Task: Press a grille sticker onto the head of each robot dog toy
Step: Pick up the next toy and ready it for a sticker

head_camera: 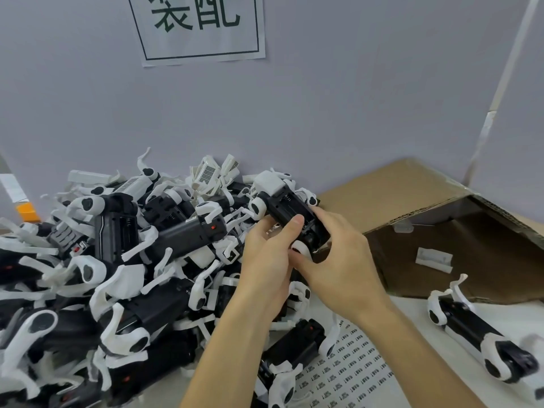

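Grey partition wall [353, 98] w/ a printed sign [200, 25] closes off the back of the bench. One robot dog toy [282, 201] is held up in front of it, belly side up, white head end pointed away. It is gripped by both hands: left hand [265, 254] curled round its near end w/ thumb on top, right hand [338, 257] wrapped over the far side, fingers bent on the body. No sticker can be made out at the fingertips; whether the head is already stickered cannot be told. Just below the wrists lies a sticker sheet [350, 369], mostly full. Left of the fingers, a big pile of toys [117, 260] waits; a few heads at the back show grilles. Right of the fingers, a cardboard box [441, 237] holds approx. nothing but small white bits, and one toy [477, 337] lies beside it. Judged early in the batch; most is left.
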Motion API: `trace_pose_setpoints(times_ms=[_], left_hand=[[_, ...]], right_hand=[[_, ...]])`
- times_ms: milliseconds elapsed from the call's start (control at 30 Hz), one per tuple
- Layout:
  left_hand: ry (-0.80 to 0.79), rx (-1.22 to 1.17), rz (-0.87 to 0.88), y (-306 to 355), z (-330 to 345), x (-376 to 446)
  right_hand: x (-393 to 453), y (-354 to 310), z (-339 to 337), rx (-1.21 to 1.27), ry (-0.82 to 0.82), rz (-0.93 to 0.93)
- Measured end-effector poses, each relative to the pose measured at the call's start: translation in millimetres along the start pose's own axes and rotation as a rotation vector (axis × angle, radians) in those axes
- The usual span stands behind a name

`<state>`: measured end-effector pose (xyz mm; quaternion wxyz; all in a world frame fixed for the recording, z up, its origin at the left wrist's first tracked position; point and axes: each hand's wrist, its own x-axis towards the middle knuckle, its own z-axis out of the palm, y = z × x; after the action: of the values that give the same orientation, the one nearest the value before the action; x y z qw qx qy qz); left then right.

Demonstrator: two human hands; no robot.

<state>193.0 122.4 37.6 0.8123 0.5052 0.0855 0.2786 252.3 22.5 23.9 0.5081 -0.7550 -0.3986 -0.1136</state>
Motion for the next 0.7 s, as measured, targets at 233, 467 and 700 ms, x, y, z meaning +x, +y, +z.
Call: trace_pose_setpoints(times_ms=[233, 467, 700], left_hand=[[-0.175, 0.352, 0.159, -13, 2, -1], [-0.334, 0.480, 0.225, -24, 19, -7], [-0.322, 0.540, 0.261, -22, 16, -6]], right_hand=[[9, -4, -26, 0.257, -0.090, -0.017], [10, -6, -21, 0.100, 0.375, 0.053], [8, -10, -23, 0.167, 0.445, 0.004]])
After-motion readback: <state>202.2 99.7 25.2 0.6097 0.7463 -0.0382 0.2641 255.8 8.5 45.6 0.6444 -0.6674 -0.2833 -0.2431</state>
